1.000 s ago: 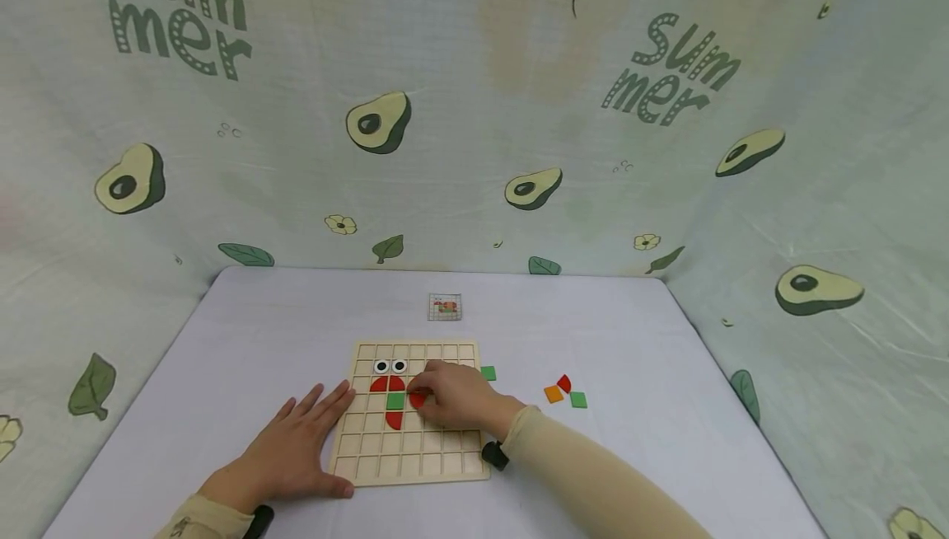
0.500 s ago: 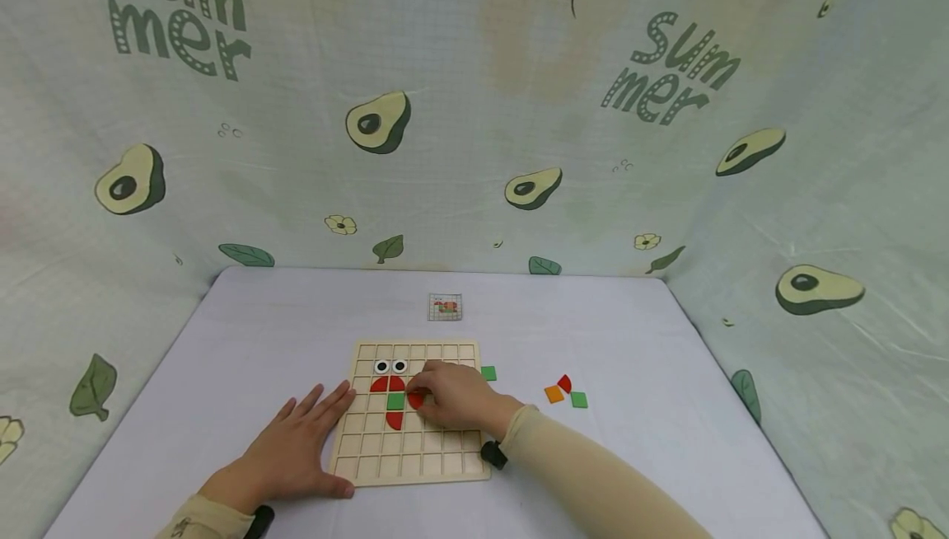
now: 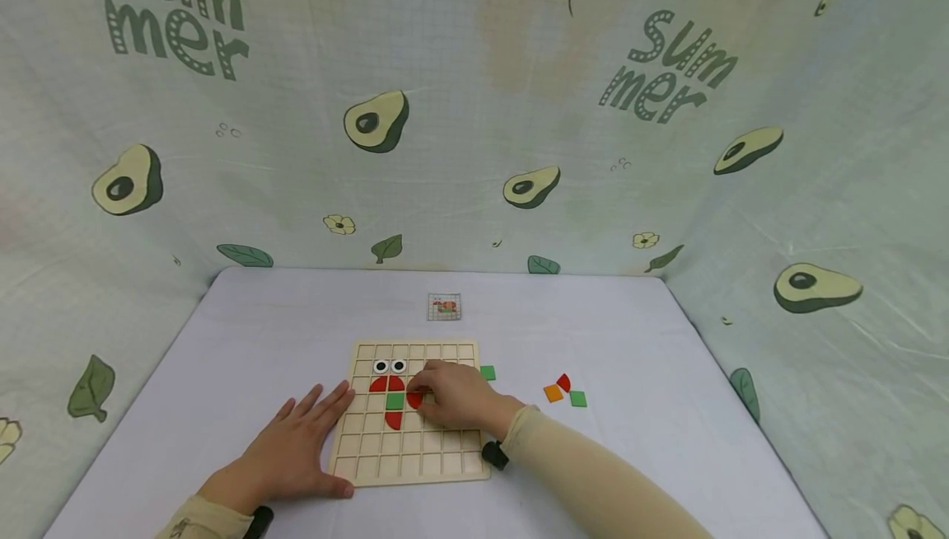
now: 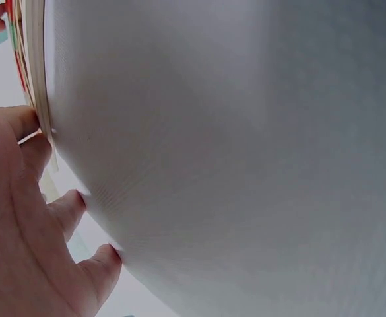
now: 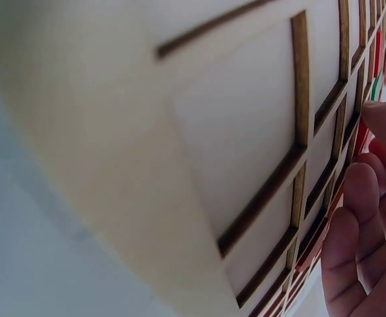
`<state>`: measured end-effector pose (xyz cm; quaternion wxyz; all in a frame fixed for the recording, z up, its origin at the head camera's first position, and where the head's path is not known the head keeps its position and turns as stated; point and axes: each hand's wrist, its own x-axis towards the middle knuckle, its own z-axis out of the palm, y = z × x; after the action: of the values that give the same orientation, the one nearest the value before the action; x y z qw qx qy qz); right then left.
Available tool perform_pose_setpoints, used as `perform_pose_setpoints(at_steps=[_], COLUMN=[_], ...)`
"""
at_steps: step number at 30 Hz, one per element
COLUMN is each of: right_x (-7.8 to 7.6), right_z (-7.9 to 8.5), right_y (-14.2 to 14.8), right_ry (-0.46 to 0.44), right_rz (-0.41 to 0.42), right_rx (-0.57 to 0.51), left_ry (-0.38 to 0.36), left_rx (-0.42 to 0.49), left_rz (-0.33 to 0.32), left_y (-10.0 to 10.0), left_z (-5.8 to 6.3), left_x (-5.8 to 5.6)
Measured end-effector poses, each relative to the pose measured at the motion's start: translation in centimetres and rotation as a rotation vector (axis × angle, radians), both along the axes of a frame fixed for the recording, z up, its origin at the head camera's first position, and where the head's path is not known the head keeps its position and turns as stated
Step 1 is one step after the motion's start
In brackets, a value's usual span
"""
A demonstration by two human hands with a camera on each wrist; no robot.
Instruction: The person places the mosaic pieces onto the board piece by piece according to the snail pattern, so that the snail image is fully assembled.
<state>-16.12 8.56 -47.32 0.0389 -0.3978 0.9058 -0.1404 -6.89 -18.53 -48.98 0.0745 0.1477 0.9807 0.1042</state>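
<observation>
On the white table lies a wooden grid board (image 3: 423, 469). My right hand (image 3: 455, 395) is over its middle, thumb and fingertips pinching a red quarter-circle tile (image 3: 414, 400) low at the grid; the palm covers several cells. In the right wrist view the red tile (image 5: 362, 137) shows between the fingertips. Left of it, a green square tile (image 3: 395, 400) sits in a cell, with red quarter-circle tiles (image 3: 394, 420) below and above it. Two eye tiles (image 3: 399, 366) top the figure. My left hand (image 3: 300, 448) lies with fingers spread, touching the board's left edge.
Behind the board lies a small picture card (image 3: 444, 306). A loose green square (image 3: 488, 372) lies at the board's right edge. Farther right are an orange square (image 3: 553, 393), a red quarter-circle (image 3: 564, 382) and another green square (image 3: 578, 399). A printed cloth (image 3: 460, 217) hangs behind the table.
The red tile at my right fingertips has shifted very slightly left. Both hands otherwise keep their places, and the other tiles have not moved.
</observation>
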Motion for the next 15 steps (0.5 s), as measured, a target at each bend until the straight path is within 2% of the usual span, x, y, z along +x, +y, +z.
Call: perform_pose_setpoints(at_steps=[15], right_x=[-0.12], right_z=[-0.21], right_y=[-0.03], right_ry=[0.020], right_rz=[-0.024], right_rx=[-0.009], left_ry=[0.015], left_rx=[0.005], left_rz=[-0.003], left_y=[-0.02], left_z=[0.18], left_x=[0.10])
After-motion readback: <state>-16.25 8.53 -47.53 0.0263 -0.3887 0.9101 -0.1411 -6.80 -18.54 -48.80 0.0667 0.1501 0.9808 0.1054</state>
